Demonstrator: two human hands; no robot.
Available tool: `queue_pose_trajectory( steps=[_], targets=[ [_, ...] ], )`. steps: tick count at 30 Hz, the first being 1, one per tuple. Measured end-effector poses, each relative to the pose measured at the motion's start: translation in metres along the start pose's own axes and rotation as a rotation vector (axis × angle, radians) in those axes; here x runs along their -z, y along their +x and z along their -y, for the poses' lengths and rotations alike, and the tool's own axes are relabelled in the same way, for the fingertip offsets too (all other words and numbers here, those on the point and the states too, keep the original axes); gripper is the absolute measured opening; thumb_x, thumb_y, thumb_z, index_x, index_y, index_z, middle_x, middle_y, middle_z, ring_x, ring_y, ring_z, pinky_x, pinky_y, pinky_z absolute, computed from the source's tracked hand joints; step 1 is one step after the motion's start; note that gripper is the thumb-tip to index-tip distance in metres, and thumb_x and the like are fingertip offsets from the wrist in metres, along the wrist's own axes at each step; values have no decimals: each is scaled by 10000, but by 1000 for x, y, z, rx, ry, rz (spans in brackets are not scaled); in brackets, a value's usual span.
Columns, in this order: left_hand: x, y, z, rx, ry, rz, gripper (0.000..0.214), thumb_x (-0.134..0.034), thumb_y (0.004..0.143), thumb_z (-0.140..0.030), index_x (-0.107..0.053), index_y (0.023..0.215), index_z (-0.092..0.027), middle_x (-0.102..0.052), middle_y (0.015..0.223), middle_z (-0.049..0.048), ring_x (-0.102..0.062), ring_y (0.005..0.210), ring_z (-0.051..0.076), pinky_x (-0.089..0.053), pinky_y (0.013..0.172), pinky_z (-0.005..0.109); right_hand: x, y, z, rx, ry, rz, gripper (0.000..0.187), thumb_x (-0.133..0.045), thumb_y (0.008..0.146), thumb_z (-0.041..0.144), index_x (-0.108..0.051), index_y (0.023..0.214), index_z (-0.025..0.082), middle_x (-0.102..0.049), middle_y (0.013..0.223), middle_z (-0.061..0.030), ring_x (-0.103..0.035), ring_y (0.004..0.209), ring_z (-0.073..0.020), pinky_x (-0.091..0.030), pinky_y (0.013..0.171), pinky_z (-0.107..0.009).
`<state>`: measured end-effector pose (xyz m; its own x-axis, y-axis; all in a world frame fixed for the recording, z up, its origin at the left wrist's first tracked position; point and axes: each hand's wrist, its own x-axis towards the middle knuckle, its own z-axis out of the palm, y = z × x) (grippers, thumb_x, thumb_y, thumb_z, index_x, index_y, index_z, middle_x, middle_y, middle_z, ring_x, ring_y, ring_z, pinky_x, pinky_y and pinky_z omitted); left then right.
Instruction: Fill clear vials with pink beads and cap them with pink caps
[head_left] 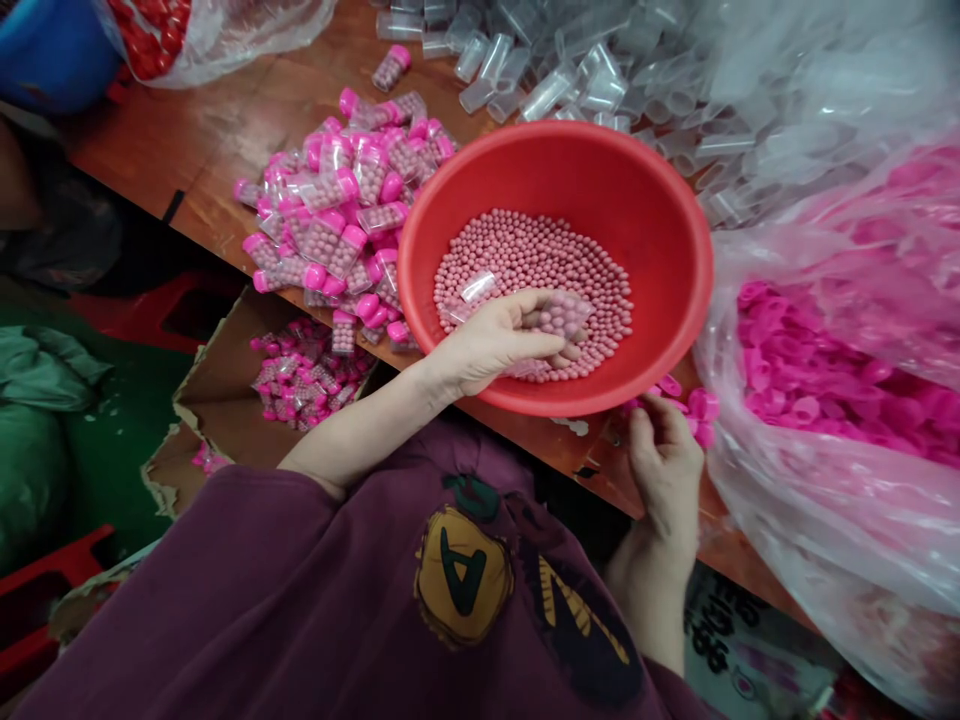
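A red bowl [679,215] holds many small pink beads [525,240]. Inside it, my left hand [499,340] is closed around a clear plastic tube [564,316] filled with pink beads. Another clear tube [478,288] lies on the beads just behind that hand. To the right of the bowl, my right hand [667,465] is at the table edge, with thumb and fingers drawn together at a few loose pink caps [701,408]. A bit of pink shows at its fingertips, which are partly hidden.
Bead-filled tubes with pink caps [330,215] are heaped left of the bowl; more lie in a cardboard box [217,370] below. Clear tubes [555,90] are piled behind. A plastic bag [780,470] of pink caps stands right. A blue tub [56,50] is far left.
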<state>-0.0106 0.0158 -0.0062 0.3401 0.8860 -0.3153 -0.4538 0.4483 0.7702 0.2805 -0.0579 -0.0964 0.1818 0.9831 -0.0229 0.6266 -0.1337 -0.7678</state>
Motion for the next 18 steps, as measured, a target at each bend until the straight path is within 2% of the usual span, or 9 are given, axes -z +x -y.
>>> queue_pose_trajectory(
  steps=[6, 11, 13, 18],
  targets=[
    [-5, 1, -5, 53, -19, -16, 366, -763, 856, -184, -721, 1219, -158, -825, 1093, 97, -805, 892, 173, -657, 937, 348, -1, 1, -15, -9, 40, 39, 492, -699, 993, 577, -766, 1333, 227, -835, 1171, -121, -772, 934, -269, -679, 926, -517],
    [-7, 1, -10, 87, -41, -6, 405, -606, 854, -131, -741, 1236, -132, -842, 1102, 120, -815, 918, 185, -650, 884, 328, 2, 0, -20, -10, 15, 14, 504, -692, 999, 590, -780, 1325, 216, -830, 1126, -120, -754, 872, -267, -668, 888, -518],
    [-8, 1, -10, 80, -42, -5, 390, -627, 839, -135, -742, 1212, -132, -841, 1092, 114, -811, 903, 178, -651, 885, 325, 2, 0, -20, -9, 8, 17, 520, -683, 1004, 606, -784, 1320, 206, -834, 1119, -125, -749, 875, -267, -662, 901, -524],
    [-7, -1, -5, 37, -22, -16, 418, -841, 747, -125, -730, 1148, -160, -817, 1076, 61, -786, 897, 155, -656, 888, 311, 0, -1, -15, 30, -11, 35, 537, -653, 1029, 638, -783, 1315, 202, -845, 1153, -136, -773, 951, -270, -663, 957, -509]
  ],
)
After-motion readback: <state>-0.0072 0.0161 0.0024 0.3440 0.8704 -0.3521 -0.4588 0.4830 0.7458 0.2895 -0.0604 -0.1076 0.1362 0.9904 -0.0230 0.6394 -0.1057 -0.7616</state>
